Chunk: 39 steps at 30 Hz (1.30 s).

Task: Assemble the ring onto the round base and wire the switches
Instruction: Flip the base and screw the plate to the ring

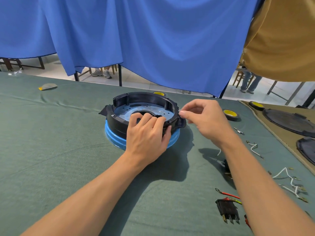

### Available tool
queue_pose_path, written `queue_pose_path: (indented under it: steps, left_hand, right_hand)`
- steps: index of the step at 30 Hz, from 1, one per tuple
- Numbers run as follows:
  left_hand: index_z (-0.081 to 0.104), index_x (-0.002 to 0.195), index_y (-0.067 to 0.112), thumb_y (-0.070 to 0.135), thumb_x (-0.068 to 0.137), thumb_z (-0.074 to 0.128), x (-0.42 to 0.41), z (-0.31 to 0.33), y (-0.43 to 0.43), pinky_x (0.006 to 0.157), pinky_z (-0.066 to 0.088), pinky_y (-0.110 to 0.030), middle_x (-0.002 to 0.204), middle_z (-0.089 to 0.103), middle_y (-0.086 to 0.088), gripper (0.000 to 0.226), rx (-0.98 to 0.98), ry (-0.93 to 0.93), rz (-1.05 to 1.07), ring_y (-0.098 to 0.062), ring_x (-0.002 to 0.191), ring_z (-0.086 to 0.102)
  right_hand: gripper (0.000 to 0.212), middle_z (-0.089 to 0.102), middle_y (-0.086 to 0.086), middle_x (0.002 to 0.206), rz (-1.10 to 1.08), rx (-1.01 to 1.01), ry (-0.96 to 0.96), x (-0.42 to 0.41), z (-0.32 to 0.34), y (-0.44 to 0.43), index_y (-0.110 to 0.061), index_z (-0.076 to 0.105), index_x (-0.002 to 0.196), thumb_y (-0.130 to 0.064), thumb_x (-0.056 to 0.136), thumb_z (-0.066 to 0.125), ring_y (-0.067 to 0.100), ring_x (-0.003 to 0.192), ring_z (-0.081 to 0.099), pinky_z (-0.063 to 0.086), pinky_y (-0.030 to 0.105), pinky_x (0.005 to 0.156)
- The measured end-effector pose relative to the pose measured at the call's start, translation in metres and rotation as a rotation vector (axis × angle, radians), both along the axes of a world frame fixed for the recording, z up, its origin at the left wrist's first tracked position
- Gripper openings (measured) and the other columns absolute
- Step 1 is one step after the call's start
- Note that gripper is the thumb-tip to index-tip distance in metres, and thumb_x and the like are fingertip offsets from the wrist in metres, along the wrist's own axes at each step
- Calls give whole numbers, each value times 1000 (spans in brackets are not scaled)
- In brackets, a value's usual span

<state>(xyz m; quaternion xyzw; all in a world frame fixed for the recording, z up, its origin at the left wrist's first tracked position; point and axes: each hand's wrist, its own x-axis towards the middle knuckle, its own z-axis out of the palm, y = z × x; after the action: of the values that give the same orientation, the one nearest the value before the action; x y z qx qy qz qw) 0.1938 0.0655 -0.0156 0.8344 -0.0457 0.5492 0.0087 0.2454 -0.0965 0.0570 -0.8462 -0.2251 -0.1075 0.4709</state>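
1. Near right, a black switch (227, 210) and white wires (290, 182) lie on the cloth (51, 150).
2. My left hand (146, 136) grips the near rim of the black ring (144, 97), fingers curled over it; it sits on the blue round base (114, 136).
3. My right hand (204, 117) pinches thumb to forefinger at the ring's right edge; I cannot tell what it holds.

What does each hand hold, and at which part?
The left hand grips the black ring at its near rim. On the right hand, thumb and forefinger meet by the ring's right edge; whether they pinch anything cannot be told.
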Motion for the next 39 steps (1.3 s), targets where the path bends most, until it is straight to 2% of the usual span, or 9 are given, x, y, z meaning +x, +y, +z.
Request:
queue_pose_path:
  steps: [6,12,19,21,25,27,31,35,39]
  left_hand:
    - [71,89,12,34,92,58,0,0,2,81,36,-39,73,70,0,26,13,29,-3,-23,71,62]
    - [71,90,12,33,91,59,0,0,0,81,37,-39,73,70,1,24,1,25,-8,-22,71,63]
    - [71,89,11,31,88,62,-2,1,-1,80,36,-38,72,69,0,22,-30,8,-24,-23,70,62]
    - [70,89,11,31,88,63,-2,1,-1,80,35,-38,72,69,0,22,-32,9,-27,-23,70,63]
    - [70,90,11,32,88,63,-2,1,0,80,33,-38,73,70,0,22,-33,24,-21,-23,71,63]
    - [70,90,11,32,88,63,-2,1,-1,80,33,-38,72,70,0,22,-37,28,-27,-23,70,62]
    - [70,89,12,32,88,63,-3,2,-1,80,33,-37,71,69,0,21,-43,26,-39,-23,70,62]
    - [70,92,11,31,87,64,-4,2,0,80,33,-37,73,70,0,22,-43,41,-38,-23,71,63]
    - [70,91,11,29,87,64,-5,3,-1,80,34,-38,75,70,-1,20,-49,57,-41,-24,74,63]
  right_hand:
    - [4,72,-7,80,83,-155,-69,-15,5,17,-19,72,82,-15,83,74,6,79,67,56,29,81]
    - [10,69,-8,82,77,-225,-159,-11,0,21,-15,78,90,-10,84,71,2,75,61,43,3,73]
    - [9,73,-3,82,94,-285,-228,-10,-2,25,-14,76,88,-8,83,71,9,81,66,47,17,81]
    - [8,73,-3,80,90,-298,-240,-9,-2,25,-16,76,86,-9,84,71,10,80,66,47,16,77]
    - [10,73,-2,80,85,-316,-261,-10,-1,25,-14,77,87,-9,84,69,9,76,63,42,4,69]
    - [12,73,-2,81,89,-335,-265,-11,0,24,-14,78,89,-7,84,69,7,76,61,43,5,69]
    - [20,71,0,91,143,-422,-262,-12,3,22,-14,78,93,-3,86,64,14,86,61,50,26,81]
    - [30,68,-1,100,63,-371,-295,-12,3,19,-15,78,95,2,88,54,12,90,57,46,23,80]
    - [43,56,-11,103,86,-456,-232,-13,0,17,-25,76,96,4,87,45,16,108,46,41,33,94]
